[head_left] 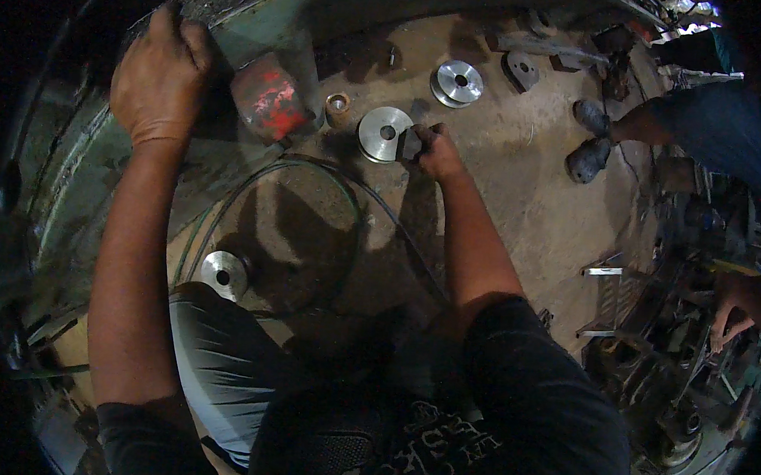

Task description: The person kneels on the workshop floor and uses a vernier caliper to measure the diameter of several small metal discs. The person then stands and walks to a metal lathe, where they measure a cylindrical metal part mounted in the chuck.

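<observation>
My left hand (160, 84) is raised at the upper left, its fingers curled at the edge of a green metal machine body (83, 157); what they grip, if anything, is hidden. On the floor ahead, my right hand (442, 155) is closed on a small dark block (409, 143). The block is against or just beside the rim of a silver grooved pulley (377, 136) with a dark centre hole. A second silver pulley (459, 82) lies farther off to the right. Beside my left knee is another silver disc (225, 274) with a centre hole.
A red-marked metal part (272, 98) and a small copper-coloured ring (337, 104) lie left of the pulley. Dark hose or cable (382, 201) loops nearer me. Another person's feet (589, 141) stand at the right, above a pile of metal parts (675, 365), where a hand (732, 312) shows.
</observation>
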Action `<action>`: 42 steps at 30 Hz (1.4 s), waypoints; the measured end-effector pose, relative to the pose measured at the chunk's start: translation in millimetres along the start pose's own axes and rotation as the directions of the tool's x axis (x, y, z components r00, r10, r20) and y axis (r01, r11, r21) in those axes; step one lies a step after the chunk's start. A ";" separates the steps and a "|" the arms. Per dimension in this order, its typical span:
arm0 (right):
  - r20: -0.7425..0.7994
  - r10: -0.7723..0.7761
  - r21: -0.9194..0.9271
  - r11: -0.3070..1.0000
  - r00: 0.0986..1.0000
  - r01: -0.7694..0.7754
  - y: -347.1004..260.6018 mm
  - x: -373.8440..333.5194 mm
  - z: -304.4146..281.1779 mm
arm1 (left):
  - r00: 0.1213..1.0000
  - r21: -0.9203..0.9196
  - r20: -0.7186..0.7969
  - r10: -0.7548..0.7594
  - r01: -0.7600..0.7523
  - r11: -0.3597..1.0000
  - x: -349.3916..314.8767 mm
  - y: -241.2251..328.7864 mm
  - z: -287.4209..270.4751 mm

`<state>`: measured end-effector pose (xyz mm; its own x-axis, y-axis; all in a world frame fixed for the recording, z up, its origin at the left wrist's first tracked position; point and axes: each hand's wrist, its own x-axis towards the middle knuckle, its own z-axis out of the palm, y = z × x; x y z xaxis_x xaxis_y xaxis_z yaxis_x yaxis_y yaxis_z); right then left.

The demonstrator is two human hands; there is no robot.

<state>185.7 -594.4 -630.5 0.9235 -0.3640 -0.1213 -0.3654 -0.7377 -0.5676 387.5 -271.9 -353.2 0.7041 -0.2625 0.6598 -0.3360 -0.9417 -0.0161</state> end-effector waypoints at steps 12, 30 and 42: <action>-0.016 0.149 0.470 0.874 0.989 -0.124 1.1 -2.3 11.7 | 1.000 0.016 0.004 0.004 -0.004 1.000 -1.5 1.5 -3.3; -0.013 0.094 0.056 0.994 0.996 -0.093 -3.3 -11.3 1.1 | 0.997 0.036 0.064 -0.047 0.045 0.998 -3.1 -2.0 5.2; 0.068 0.298 0.415 0.859 0.952 -0.299 1.3 -6.5 -25.7 | 0.999 0.047 0.030 -0.038 0.037 0.998 -2.0 -6.1 11.1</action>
<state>176.3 -607.7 -609.5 0.7782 -0.5277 -0.3405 -0.5414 -0.2888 -0.7896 395.1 -268.0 -362.8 0.7348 -0.2322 0.6373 -0.2801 -0.9596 -0.0267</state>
